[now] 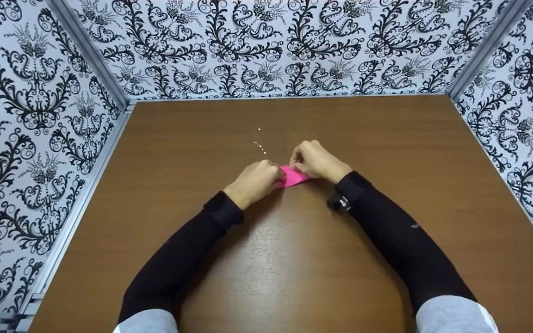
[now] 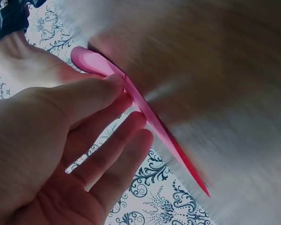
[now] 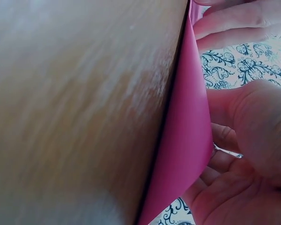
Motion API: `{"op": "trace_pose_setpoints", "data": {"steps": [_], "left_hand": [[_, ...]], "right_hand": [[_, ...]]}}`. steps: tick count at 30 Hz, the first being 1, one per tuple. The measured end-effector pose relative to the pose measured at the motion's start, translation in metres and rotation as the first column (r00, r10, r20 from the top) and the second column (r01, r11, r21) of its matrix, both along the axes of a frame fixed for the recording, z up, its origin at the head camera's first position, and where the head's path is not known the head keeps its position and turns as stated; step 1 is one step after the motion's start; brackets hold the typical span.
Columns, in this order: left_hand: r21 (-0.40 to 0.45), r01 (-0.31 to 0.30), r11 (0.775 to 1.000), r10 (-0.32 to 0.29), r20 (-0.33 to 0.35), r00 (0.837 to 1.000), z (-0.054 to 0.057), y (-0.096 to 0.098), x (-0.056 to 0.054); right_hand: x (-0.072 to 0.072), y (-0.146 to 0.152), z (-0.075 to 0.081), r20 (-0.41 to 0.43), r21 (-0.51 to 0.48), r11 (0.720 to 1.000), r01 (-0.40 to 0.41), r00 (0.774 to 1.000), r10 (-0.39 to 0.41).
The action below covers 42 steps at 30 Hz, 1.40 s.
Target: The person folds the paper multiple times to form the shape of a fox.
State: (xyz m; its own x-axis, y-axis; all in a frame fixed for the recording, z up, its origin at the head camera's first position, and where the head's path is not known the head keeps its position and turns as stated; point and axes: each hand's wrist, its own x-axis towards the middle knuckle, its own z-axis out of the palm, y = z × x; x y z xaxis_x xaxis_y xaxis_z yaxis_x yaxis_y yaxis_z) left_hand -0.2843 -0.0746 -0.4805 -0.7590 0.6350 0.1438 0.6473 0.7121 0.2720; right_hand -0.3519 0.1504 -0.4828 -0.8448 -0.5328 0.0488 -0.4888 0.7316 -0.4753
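Observation:
Between both hands is a piece of pink paper, low over the wooden table. My left hand pinches its left part; in the left wrist view the thumb presses on the pink paper beside the fingertips, the lower fingers spread. My right hand holds the far right edge, fingers curled. Seen from the right wrist, the pink paper bows in a curve along the tabletop, and its edge hides the right thumb tip and fingertips.
Several tiny pale scraps lie on the brown wooden table beyond the hands. Patterned black-and-white panels with metal frame bars enclose the table at the back and both sides.

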Motion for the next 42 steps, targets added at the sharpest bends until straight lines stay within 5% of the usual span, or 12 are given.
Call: {"op": "trace_pose_setpoints", "data": {"steps": [14,22,34,42], "left_hand": [[0.008,0.068,0.998,-0.067,-0.058,0.996,-0.001,-0.002,-0.004],[0.019,0.081,0.997,-0.081,-0.033,0.996,-0.003,-0.003,-0.01],[0.028,0.064,0.998,-0.064,-0.006,0.998,-0.002,-0.006,-0.015],[0.011,0.081,0.997,-0.081,-0.021,0.997,-0.001,-0.009,-0.013]], "right_hand": [[0.001,0.003,-0.002,-0.021,-0.02,1.0,0.02,1.0,-0.02],[0.005,0.001,-0.005,-0.019,-0.034,0.999,0.034,0.999,-0.035],[0.019,0.004,0.013,-0.085,-0.024,0.998,0.064,0.994,-0.066],[0.036,0.006,0.018,-0.199,-0.039,0.997,-0.061,0.979,0.052]]}}
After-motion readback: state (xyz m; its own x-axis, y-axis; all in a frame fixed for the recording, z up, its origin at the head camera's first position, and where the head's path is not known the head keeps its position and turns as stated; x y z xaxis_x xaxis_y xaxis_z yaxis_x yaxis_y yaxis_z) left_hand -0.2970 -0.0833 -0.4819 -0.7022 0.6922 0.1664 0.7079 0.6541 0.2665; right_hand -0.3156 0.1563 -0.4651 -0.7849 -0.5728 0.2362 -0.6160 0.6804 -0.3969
